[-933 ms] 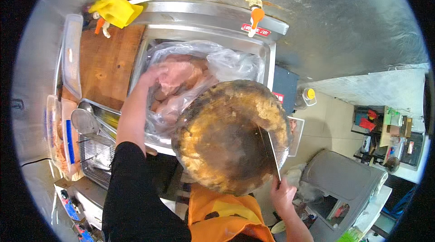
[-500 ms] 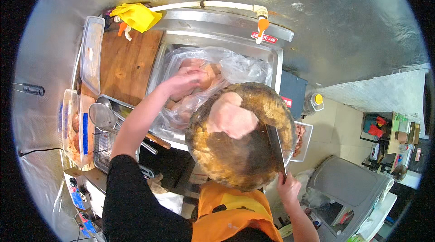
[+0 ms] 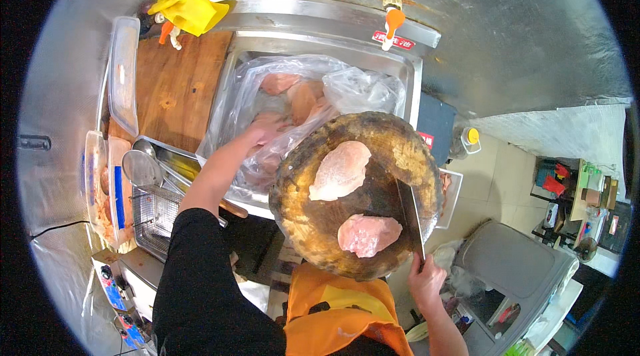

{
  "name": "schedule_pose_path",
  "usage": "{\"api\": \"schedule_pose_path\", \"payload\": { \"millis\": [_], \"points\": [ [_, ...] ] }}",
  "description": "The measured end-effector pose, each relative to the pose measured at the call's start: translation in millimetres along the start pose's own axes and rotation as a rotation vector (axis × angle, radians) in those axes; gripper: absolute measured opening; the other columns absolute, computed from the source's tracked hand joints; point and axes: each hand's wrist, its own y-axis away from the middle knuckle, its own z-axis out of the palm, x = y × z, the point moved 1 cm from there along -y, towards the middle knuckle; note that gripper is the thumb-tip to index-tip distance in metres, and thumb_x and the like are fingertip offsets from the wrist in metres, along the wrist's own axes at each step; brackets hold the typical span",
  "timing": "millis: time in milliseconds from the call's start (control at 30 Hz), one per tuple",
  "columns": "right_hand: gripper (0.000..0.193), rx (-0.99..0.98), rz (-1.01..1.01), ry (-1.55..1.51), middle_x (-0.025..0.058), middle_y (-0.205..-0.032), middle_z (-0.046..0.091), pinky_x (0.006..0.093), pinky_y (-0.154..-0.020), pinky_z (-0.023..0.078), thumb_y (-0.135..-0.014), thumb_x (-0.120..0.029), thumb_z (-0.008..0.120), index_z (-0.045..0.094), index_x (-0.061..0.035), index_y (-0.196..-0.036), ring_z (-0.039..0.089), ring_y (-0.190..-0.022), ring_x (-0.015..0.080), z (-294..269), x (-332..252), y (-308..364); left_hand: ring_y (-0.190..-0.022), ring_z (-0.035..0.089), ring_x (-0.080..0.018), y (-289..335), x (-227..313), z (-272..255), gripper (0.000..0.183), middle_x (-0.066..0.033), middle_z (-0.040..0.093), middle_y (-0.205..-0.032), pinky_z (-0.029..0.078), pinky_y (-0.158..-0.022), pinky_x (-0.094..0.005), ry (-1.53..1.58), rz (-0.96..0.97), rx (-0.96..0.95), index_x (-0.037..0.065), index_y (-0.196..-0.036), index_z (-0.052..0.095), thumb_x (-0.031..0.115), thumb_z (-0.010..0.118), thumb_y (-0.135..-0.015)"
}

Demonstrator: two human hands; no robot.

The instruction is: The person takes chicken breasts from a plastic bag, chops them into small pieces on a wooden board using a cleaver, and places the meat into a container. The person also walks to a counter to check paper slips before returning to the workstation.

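Observation:
A round, worn wooden chopping block (image 3: 300,223) holds two pale pieces of raw meat that look like chicken breast. One meat piece (image 3: 341,171) lies toward the far side, the other meat piece (image 3: 369,235) nearer to me. My right hand (image 3: 427,279) is closed round the handle of a cleaver (image 3: 413,223), whose blade rests along the block's right side. Left of the block, my left hand (image 3: 268,128) reaches into a clear plastic bag (image 3: 233,106) of more raw meat (image 3: 303,99). Its fingers are blurred among the meat and plastic, so their grip cannot be made out.
The bag sits in a metal sink (image 3: 320,43) below an orange-handled tap (image 3: 393,21). A wooden board (image 3: 180,89), wire basket (image 3: 152,216) and meat-filled container (image 3: 100,189) stand left. A white tray (image 3: 450,203) of meat is partly hidden behind the block's right edge.
The meat on the block, bunched and blurred before, now lies as two separate pieces. My left hand has moved nearer and lower in the bag. The cleaver stays in my right hand.

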Motion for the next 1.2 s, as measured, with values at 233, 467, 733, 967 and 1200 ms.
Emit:
{"api": "schedule_pose_path", "payload": {
  "millis": [233,467,733,967,1200],
  "points": [
    [0.03,0.013,-0.003,0.0,0.0158,-0.058,0.059,0.0479,-0.045,0.045,-0.093,-0.019,0.072,0.054,-0.0073,-0.073,0.06,-0.048,0.0378,2,-5,4,-0.143,0.042,-0.0353,-22,-2,7,0.063,-0.0143,0.043,-0.158,0.041,-0.11,-0.0459,0.708,-0.216,-0.275,0.027,-0.153,0.048,0.042,0.066,-0.094],
    [0.029,-0.027,0.029,0.007,0.0156,-0.059,0.059,0.0492,-0.046,0.046,-0.095,-0.019,0.07,0.054,-0.0072,-0.074,0.06,-0.049,0.0385,5,-1,5,-0.131,0.055,-0.0286,14,14,-5,0.045,-0.0105,0.06,-0.14,0.043,-0.105,-0.0381,0.468,0.007,-0.137,0.021,-0.141,0.06,0.035,0.062,-0.098],
    [0.031,-0.019,0.008,-0.006,0.0176,-0.058,0.06,0.0511,-0.047,0.046,-0.095,-0.021,0.07,0.053,-0.0066,-0.073,0.061,-0.05,0.0403,1,2,-2,-0.116,0.063,-0.0334,53,49,-38,0.045,-0.0097,0.063,-0.134,0.05,-0.092,-0.0431,0.094,0.087,0.153,0.028,-0.141,0.059,0.025,0.062,-0.096],
    [0.03,0.015,-0.027,-0.001,0.0173,-0.058,0.06,0.0492,-0.046,0.047,-0.095,-0.021,0.069,0.054,-0.006,-0.074,0.061,-0.05,0.0396,0,1,0,-0.115,0.064,-0.0319,63,28,-50,0.064,-0.0133,0.064,-0.129,0.051,-0.093,-0.0412,0.118,0.053,0.097,0.018,-0.138,0.059,0.02,0.081,-0.078],
    [0.029,-0.002,-0.017,-0.059,0.0174,-0.057,0.06,0.05,-0.047,0.048,-0.095,-0.022,0.069,0.055,-0.0061,-0.075,0.061,-0.05,0.0399,2,10,-1,-0.104,0.064,-0.0164,110,21,-164,0.047,-0.002,0.069,-0.111,0.053,-0.089,-0.0339,0.839,-0.079,0.302,0.005,-0.113,0.064,0.014,0.089,-0.074]
  ]
}}
